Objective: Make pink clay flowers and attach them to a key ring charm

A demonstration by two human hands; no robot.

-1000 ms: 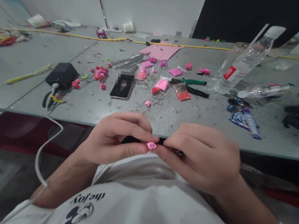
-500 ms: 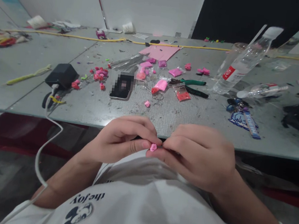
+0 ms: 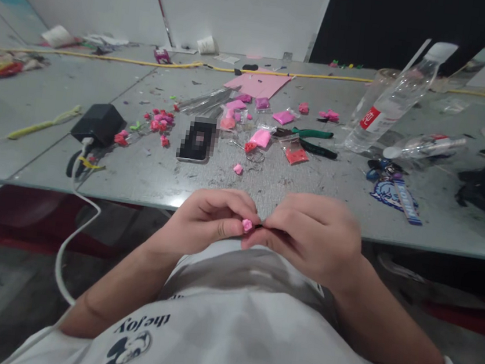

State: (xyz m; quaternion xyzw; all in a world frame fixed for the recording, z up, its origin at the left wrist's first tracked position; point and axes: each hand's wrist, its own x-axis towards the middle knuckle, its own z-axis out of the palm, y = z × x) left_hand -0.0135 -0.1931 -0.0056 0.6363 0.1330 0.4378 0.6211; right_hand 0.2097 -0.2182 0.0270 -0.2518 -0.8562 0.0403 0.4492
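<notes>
Between the thumb and fingertips of my left hand (image 3: 214,220) is a small pink clay flower (image 3: 247,225), held at the table's front edge. My right hand (image 3: 313,234) is closed in a pinch just to the right of it, its thumb reaching under the flower. A short dark bit shows between the flower and my right fingertips; what it belongs to is hidden by the fingers. Beyond the hands, a single pink clay piece (image 3: 237,169) lies on the grey table (image 3: 146,180).
Bags of pink clay (image 3: 260,138), a bag of red clay (image 3: 295,152), green-handled pliers (image 3: 318,134) and a phone (image 3: 196,141) lie behind the hands. Red and pink flowers (image 3: 161,120) cluster left, near a black adapter (image 3: 98,123). Plastic bottles (image 3: 403,101) stand and lie right.
Both hands have risen slightly, and the pink clay flower has moved a little up and left with them. The right hand has shifted left, and the dark bit beside the flower shows more.
</notes>
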